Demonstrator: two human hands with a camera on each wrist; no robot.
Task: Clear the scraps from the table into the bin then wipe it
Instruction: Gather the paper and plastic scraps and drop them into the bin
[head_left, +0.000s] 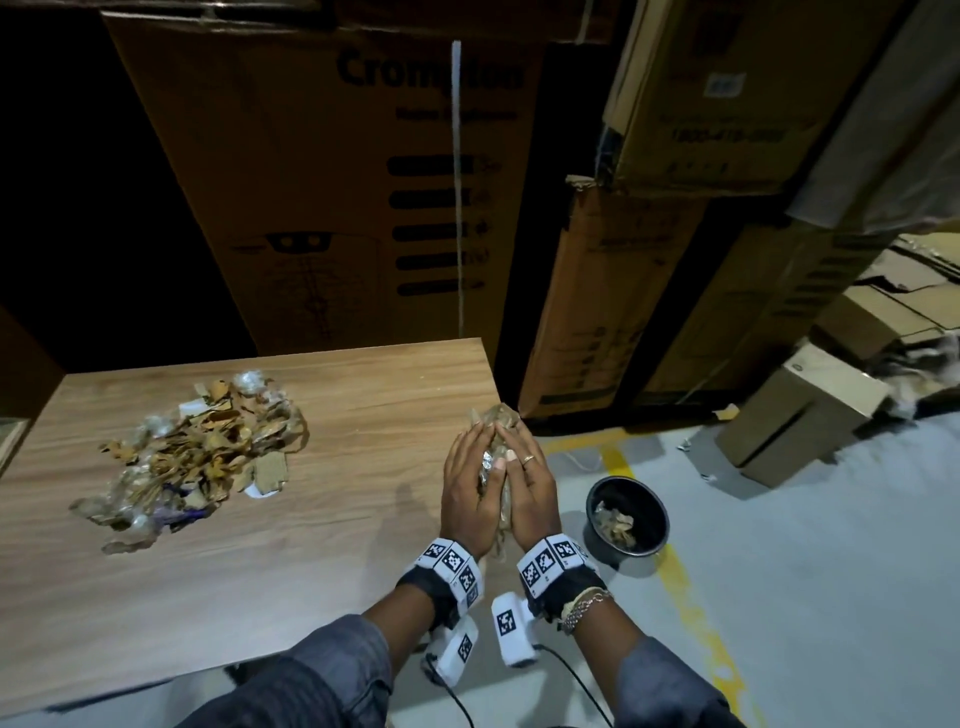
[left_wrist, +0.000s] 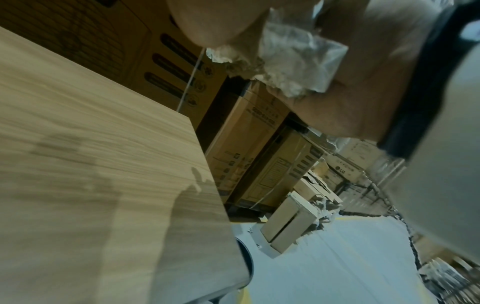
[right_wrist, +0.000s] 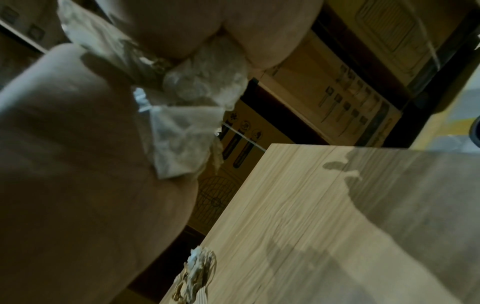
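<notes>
Above the right edge of the table (head_left: 322, 545), my left hand (head_left: 467, 493) and right hand (head_left: 532, 488) press one handful of scraps (head_left: 493, 467) between them. Loose pieces may fall before the bin (head_left: 626, 519) on the floor, right; the big pile (head_left: 192, 457) waits far left.

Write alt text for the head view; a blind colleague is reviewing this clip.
Both hands, left hand and right hand, press a bundle of crumpled plastic and brown scraps between them above the right edge of a wooden table. A scrap pile remains on it; a black round bin stands on the floor.
</notes>
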